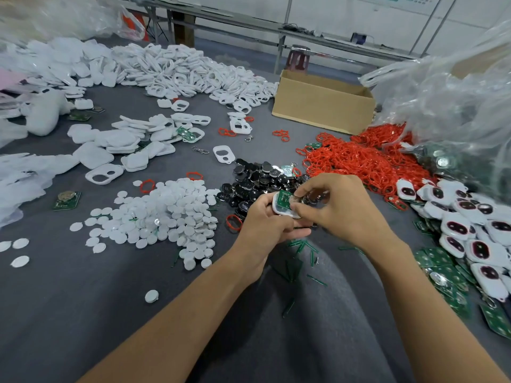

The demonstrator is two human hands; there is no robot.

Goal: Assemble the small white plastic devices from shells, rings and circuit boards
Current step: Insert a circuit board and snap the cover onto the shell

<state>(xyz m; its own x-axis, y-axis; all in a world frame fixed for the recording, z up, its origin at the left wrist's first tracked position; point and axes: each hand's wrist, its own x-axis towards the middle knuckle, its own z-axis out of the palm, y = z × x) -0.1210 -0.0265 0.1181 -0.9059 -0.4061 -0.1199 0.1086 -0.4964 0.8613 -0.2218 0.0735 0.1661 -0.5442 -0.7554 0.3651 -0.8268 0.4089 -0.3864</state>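
My left hand (265, 222) grips a white shell (279, 210) from below, at the middle of the view. A green circuit board (284, 199) lies inside that shell. My right hand (340, 208) pinches the board's right end with thumb and fingers, over a round metal part. Red rings (359, 158) lie heaped to the right. White shells (188, 70) are piled at the back. Assembled white devices (475, 239) with dark red openings lie at the far right, beside loose green boards (442, 269).
A heap of white round discs (166, 217) lies left of my hands and black round pieces (254, 178) lie just behind them. A cardboard box (323, 106) stands at the back right beside clear plastic bags (448, 92). Green offcuts (298, 261) litter my lap.
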